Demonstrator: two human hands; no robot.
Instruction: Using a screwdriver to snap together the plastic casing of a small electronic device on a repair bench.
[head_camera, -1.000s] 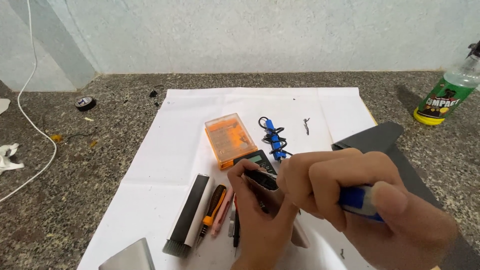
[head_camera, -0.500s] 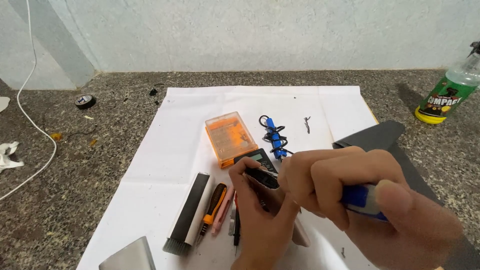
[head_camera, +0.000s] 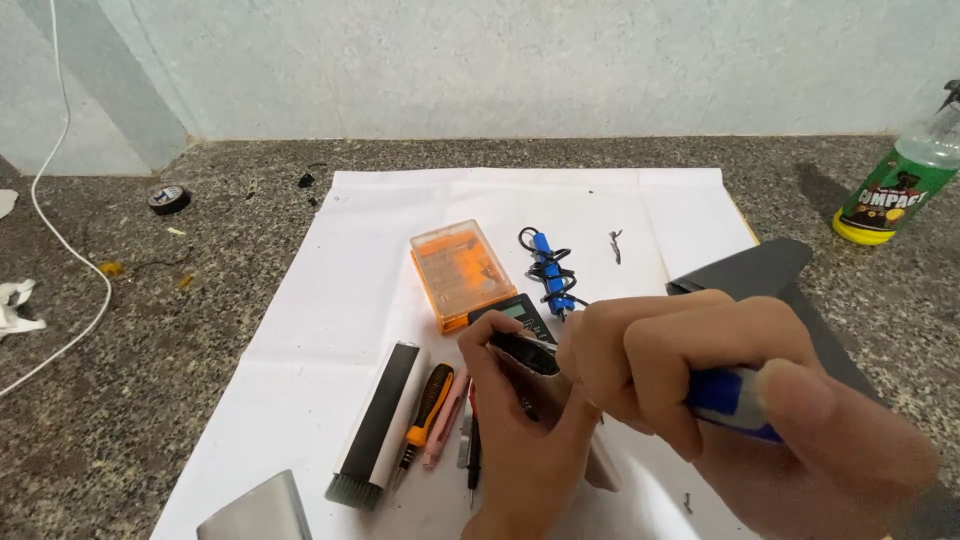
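**A:** what's in your hands rn?

**B:** left hand (head_camera: 525, 430) is holding a small dark gadget (head_camera: 525, 350), thumb and fingers (head_camera: 482, 345) clamped on its edges, right over the white sheet (head_camera: 340, 300) on the worktop (head_camera: 120, 400). Right hand (head_camera: 700, 390) has a blue-handled tool (head_camera: 730, 400), fingers wrapped tight round the handle, tip end pointed at the gadget. Can't see the tip itself, my knuckles cover it, so can't tell if it's touching.

**A:** and the rest of the mess?

**B:** lol. Orange clear-lid bit case (head_camera: 462, 272) in the middle of the sheet, black multimeter (head_camera: 510, 312) just beside its near corner, mostly behind my left hand. Blue thing w/ black cable wound round it (head_camera: 550, 268) right of the case. Near left of my left hand: black-and-white brush block (head_camera: 378, 425), orange-handled screwdriver (head_camera: 428, 405), pink tool (head_camera: 445, 432), all lying side by side. Grey metal piece (head_camera: 255, 512) at the bottom edge. Dark foam pad (head_camera: 770, 275) behind my right hand. Off the sheet: green spray bottle (head_camera: 895, 185) far right, roll of black tape (head_camera: 168, 198) and white cable (head_camera: 70, 250) far left.
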